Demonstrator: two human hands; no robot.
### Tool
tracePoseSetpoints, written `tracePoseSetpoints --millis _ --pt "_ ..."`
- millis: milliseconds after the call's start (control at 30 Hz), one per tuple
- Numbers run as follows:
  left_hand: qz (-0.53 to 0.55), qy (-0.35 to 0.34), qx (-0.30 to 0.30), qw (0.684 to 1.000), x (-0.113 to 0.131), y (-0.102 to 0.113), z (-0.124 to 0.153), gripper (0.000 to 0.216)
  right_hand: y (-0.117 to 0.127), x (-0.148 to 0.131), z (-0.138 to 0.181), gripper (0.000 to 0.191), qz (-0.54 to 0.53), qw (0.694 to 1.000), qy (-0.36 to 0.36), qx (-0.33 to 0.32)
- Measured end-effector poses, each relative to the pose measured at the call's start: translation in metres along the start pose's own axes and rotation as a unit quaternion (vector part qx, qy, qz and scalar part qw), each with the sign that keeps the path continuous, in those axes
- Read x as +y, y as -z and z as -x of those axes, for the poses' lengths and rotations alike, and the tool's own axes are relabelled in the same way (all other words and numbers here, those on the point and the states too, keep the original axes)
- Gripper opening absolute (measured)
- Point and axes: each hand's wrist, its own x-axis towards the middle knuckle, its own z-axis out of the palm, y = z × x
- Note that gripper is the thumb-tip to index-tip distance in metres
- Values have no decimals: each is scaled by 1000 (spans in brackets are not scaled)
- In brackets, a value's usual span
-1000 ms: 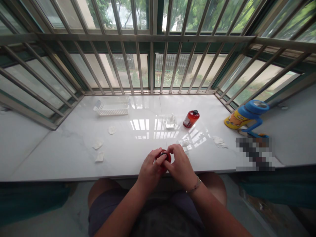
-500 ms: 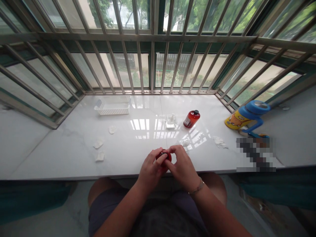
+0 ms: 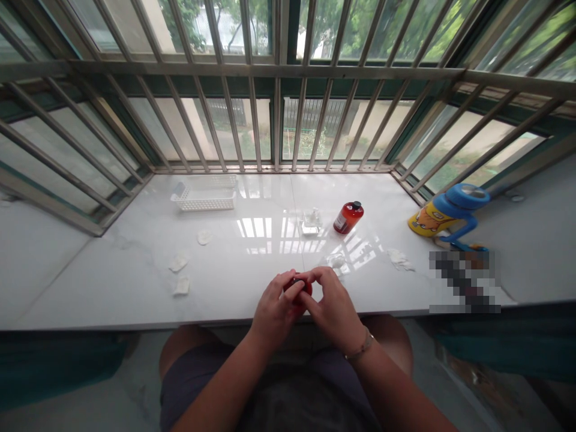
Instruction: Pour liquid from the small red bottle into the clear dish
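Observation:
Both hands meet at the near edge of the white marble ledge (image 3: 112, 282). My left hand (image 3: 273, 309) wraps its fingers round a small red bottle with a dark cap (image 3: 302, 287). My right hand (image 3: 332, 303) pinches the top of the same bottle with thumb and forefinger; a bracelet sits on that wrist. Most of the bottle is hidden between the fingers. A second red bottle with a black cap (image 3: 348, 216) lies tilted further back on the ledge.
A small clear dish (image 3: 311, 220) sits beside the far red bottle. A white slotted basket (image 3: 204, 195) stands at the back left. Several crumpled white pads (image 3: 180, 261) lie scattered about. A yellow and blue cup (image 3: 445, 213) lies at the right. Metal window bars (image 3: 274, 114) close the far side.
My right wrist has swung slightly outward and down while its fingers stay on the bottle's top. The left hand and the bottle have hardly moved.

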Motion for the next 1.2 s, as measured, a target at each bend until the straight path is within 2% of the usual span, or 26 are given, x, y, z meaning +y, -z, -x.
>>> tracePoseSetpoints --millis 167,300,400,633,867,1067,1200 --pt "3 2 -1 1000 -2 0 3 54 -6 -2 -4 29 39 998 17 37" --pt "6 -3 -2 1000 -2 1 1 52 -1 -9 -3 38 -1 1000 20 -3" --pt "-4 -5 5 1000 0 1 -2 49 3 -9 0 31 -13 1000 14 -24" --pt "-13 -1 5 1000 1 -1 0 53 -1 -2 0 26 29 999 21 6" --pt "-12 -10 6 1000 -1 -1 2 53 -6 -4 -1 32 40 999 21 25" --pt "11 -15 35 999 -5 -7 5 80 2 -4 3 46 -7 1000 -6 -5" --pt "2 -9 35 999 -5 -7 4 80 4 -4 5 43 -11 1000 -12 -9"
